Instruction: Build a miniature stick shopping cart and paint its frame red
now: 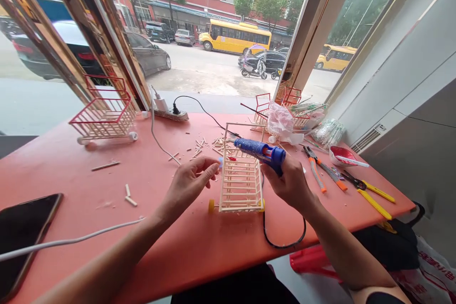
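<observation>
A small wooden-stick shopping cart [242,180] with yellow wheels stands on the table in front of me. My right hand [290,183] is wrapped round the handle of a blue glue gun [258,149]. The gun is held over the cart's right side, its nozzle pointing left across the upper frame. Just left of the cart, my left hand [195,178] has thumb and forefinger pressed together. A faint bluish spot shows at those fingertips; what they hold, if anything, is too small to name. The gun's black cord [285,247] loops down near the table's front edge.
A red-trimmed cart [103,116] stands at left, near a power strip [171,114]. Cut sticks [203,145] lie behind my cart. Pliers [326,168], yellow-handled cutters [370,190] and a red bowl [344,156] sit at right. A phone [26,237] lies at front left.
</observation>
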The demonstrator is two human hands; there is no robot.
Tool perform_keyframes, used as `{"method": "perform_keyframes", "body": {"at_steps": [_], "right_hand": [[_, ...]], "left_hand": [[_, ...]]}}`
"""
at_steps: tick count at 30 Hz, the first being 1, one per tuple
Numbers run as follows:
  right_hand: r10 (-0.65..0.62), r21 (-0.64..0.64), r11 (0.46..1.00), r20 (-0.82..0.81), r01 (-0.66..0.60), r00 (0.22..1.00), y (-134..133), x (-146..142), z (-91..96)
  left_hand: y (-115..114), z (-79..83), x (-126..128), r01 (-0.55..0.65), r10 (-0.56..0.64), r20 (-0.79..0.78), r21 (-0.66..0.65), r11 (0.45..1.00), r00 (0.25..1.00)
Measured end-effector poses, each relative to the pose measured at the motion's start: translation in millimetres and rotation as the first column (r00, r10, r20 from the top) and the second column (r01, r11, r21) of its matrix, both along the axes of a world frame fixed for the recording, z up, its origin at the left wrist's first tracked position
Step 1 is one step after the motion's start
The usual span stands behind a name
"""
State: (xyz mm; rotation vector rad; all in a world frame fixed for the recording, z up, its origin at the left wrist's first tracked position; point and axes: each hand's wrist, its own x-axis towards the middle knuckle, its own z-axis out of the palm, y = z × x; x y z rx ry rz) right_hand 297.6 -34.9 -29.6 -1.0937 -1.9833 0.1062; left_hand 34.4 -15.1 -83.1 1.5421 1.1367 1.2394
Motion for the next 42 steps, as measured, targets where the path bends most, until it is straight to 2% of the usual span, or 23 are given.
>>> {"method": "perform_keyframes", "body": {"at_steps": [6,12,24,34,42], "right_hand": [[0.053,0.015,0.999,-0.020,-0.052,0.998,2.7,-5.8,-7.2],[0.042,0.031,0.999,-0.009,-0.042,0.999,8.4,-6.9,-9.7],[0.045,0.040,0.998,0.020,-0.046,0.999,12.8,-9.8,-13.0],[0.055,0.019,0.998,0.005,-0.055,0.998,13.2,-9.9,-14.3],[0.044,0.067,0.997,0.026,-0.045,0.999,11.6,-7.7,-13.4]], "left_hand": [[-2.7,4.4,0.2,0.023,-0.022,-0.032,0.007,1.000,0.999],[-4.8,5.8,2.7,0.050,-0.049,-0.039,0.015,0.999,0.998],[-3.3,-2.2,4.7,0.026,-0.025,-0.028,0.024,0.999,0.999],[-6.7,0.2,4.5,0.019,-0.018,-0.057,0.008,1.000,0.998],[-6.9,-0.9,4.1,0.007,-0.006,-0.069,0.022,1.000,0.998]]}}
